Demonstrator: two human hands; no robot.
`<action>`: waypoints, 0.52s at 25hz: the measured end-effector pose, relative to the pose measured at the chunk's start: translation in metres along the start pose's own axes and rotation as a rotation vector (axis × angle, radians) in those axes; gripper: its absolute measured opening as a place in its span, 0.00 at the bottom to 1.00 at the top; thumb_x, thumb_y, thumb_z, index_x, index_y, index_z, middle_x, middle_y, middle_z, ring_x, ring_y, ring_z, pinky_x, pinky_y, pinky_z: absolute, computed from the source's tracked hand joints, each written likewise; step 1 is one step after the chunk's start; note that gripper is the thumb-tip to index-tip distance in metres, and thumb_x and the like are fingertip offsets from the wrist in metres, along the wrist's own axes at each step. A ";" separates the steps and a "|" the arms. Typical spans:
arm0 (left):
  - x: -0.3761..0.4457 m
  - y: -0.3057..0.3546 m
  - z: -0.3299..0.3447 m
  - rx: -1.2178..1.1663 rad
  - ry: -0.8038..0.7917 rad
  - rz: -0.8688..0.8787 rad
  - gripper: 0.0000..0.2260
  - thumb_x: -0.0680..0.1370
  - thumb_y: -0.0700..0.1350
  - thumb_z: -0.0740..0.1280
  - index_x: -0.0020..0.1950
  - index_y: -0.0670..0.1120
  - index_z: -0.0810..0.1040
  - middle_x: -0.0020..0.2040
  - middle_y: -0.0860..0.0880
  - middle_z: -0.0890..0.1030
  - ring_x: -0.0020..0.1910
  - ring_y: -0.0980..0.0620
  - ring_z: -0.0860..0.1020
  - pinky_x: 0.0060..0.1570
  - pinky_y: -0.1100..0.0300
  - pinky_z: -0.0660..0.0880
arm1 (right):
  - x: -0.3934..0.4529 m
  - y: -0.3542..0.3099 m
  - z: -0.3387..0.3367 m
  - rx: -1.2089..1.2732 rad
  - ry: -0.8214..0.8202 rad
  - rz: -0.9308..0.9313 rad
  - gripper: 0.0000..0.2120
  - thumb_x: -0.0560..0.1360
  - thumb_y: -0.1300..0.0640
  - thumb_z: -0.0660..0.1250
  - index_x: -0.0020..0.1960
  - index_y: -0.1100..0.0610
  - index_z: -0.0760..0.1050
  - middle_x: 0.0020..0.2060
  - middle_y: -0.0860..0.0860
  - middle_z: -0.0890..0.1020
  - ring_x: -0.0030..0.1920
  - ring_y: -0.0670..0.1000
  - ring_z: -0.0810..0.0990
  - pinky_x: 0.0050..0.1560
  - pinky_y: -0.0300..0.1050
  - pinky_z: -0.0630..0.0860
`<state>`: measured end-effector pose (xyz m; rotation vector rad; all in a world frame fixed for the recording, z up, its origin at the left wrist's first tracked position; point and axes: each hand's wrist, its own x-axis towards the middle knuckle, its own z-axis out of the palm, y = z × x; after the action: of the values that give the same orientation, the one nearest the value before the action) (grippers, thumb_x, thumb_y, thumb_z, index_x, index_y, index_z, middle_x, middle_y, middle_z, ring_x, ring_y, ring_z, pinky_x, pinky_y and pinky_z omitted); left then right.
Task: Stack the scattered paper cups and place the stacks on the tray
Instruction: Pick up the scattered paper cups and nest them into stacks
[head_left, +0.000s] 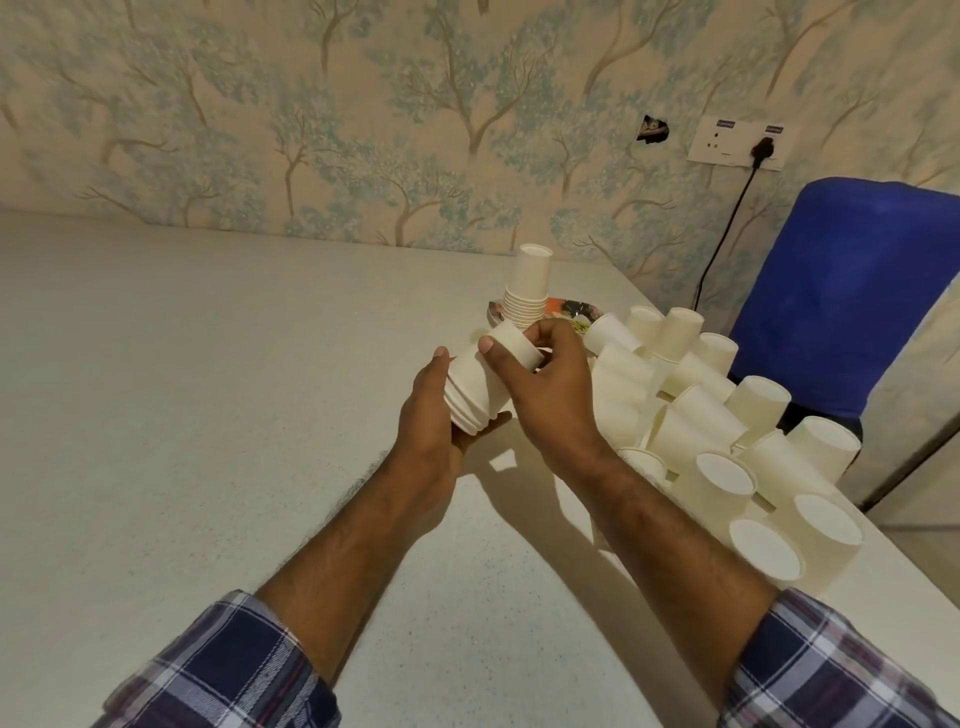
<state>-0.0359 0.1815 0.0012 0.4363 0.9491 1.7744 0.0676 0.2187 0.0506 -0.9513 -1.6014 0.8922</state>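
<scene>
My left hand (434, 410) grips a short stack of white paper cups (475, 395) at its rims, tilted with the bases pointing up and right. My right hand (545, 379) is closed around the top cup (514, 345) on that stack's upper end. Behind them a finished upside-down cup stack (530, 283) stands on a patterned tray (571, 307) near the table's far edge. Several loose cups (722, 415) lie scattered to the right, some upside down, some on their sides.
The pale speckled table (208, 389) stretches wide to the left. Its right edge runs close behind the scattered cups. A blue water jug (852, 291) stands beyond that edge, under a wall socket (737, 143) with a black cable.
</scene>
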 end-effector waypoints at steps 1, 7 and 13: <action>-0.003 0.000 0.003 -0.020 -0.020 -0.016 0.21 0.80 0.59 0.61 0.64 0.47 0.77 0.52 0.42 0.85 0.49 0.45 0.85 0.45 0.49 0.82 | -0.004 0.000 -0.001 0.009 -0.032 -0.004 0.19 0.70 0.49 0.75 0.52 0.56 0.71 0.52 0.54 0.78 0.51 0.53 0.78 0.49 0.45 0.79; -0.015 0.001 0.018 -0.064 -0.129 -0.028 0.28 0.79 0.64 0.54 0.71 0.47 0.69 0.60 0.38 0.80 0.56 0.42 0.83 0.58 0.44 0.79 | -0.018 0.000 -0.020 0.140 -0.279 0.031 0.33 0.68 0.54 0.78 0.67 0.43 0.65 0.59 0.47 0.77 0.55 0.47 0.80 0.49 0.42 0.81; -0.035 0.000 0.035 0.242 -0.233 0.144 0.32 0.73 0.68 0.51 0.74 0.55 0.64 0.66 0.48 0.77 0.61 0.49 0.79 0.61 0.49 0.76 | -0.007 -0.018 -0.057 0.213 -0.186 0.083 0.46 0.66 0.57 0.80 0.74 0.46 0.55 0.64 0.52 0.72 0.59 0.52 0.77 0.45 0.53 0.83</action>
<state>0.0015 0.1631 0.0279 0.8654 0.9886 1.6967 0.1221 0.2094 0.0758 -0.8079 -1.5928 1.2129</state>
